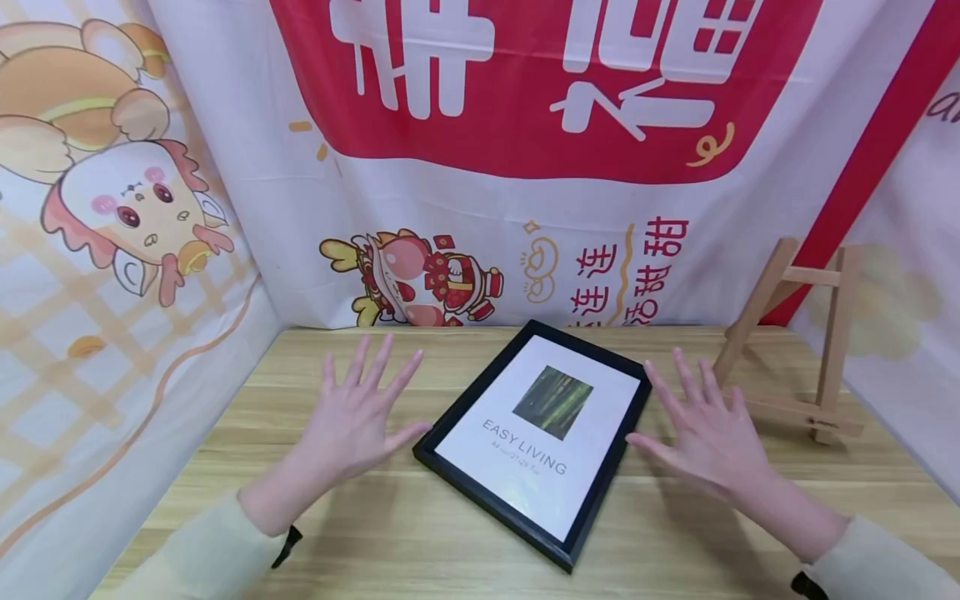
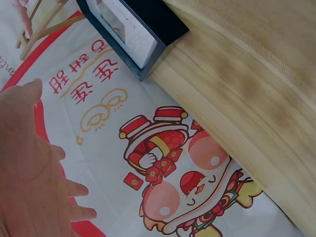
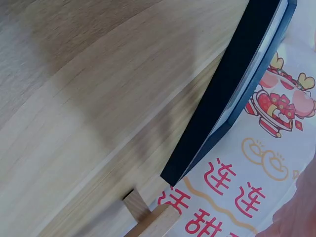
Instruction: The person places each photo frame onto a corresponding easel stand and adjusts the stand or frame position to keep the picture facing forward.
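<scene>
- Your left hand (image 1: 352, 429) is open, with its fingers spread wide and nothing in it. It is left of the middle in the head view.
- Your right hand (image 1: 712, 442) is open too, with spread fingers and nothing in it. It is at the lower right of the head view.
- The black picture frame (image 1: 546, 479) lies on the table (image 1: 397, 533) between your two hands, just below the middle of the head view. It is turned at a slant, with one corner pointing down.
- Inside the frame is a white sheet with a small dark green and yellow picture and the words "EASY LIVING".
- Your left thumb is near the frame's left corner, and your right fingers are near its right side. The left wrist view shows a gap between your left hand and the frame.
- A wooden stand (image 1: 834, 333) is on the table at the right of the head view, behind your right hand.
- At the back hangs a white cloth (image 1: 300, 242) with a big red shape, red writing and a cartoon figure.
- You wear pale sleeves (image 1: 206, 554), with a bit of black (image 1: 287, 546) at each cuff.
</scene>
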{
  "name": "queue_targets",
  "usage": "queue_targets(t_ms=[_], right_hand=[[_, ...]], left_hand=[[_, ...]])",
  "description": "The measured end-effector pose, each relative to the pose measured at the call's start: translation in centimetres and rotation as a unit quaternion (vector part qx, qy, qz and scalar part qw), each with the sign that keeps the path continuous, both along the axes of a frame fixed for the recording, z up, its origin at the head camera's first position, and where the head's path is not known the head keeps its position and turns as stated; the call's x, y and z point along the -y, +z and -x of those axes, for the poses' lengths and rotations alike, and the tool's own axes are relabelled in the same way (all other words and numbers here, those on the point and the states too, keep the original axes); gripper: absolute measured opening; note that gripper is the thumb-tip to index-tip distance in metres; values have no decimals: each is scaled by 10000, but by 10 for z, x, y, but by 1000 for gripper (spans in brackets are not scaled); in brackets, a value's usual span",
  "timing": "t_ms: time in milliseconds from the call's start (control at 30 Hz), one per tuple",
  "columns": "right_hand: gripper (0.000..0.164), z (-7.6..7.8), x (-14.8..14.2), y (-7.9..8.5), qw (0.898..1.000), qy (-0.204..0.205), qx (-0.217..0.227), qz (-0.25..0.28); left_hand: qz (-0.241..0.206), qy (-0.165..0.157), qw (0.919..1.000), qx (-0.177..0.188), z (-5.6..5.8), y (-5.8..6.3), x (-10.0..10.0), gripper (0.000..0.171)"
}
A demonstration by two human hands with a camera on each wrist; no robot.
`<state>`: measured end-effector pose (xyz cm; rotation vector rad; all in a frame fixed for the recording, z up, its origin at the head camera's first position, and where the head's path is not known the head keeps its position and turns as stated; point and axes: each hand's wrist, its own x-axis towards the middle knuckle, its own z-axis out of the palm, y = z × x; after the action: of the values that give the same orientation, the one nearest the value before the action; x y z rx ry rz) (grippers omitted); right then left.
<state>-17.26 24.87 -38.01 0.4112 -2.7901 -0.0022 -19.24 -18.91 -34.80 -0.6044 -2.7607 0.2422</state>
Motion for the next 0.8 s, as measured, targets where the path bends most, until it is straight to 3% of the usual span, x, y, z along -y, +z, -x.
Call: queue_targets(t_ms=[167,400,800], right_hand=[[98,-2,-4,1,9998,-101,-24,145],[98,-7,-7,-5,9987,-111,-43,498],[98,-19,7,-29,9849,-372,805,1488]], left_hand=[[-14,-171,9997,148,15,3,-1,89],[-392,-555,9970,383,39,1,-4,89],[-655,-952,9834,1400,73,-13,-22,92]])
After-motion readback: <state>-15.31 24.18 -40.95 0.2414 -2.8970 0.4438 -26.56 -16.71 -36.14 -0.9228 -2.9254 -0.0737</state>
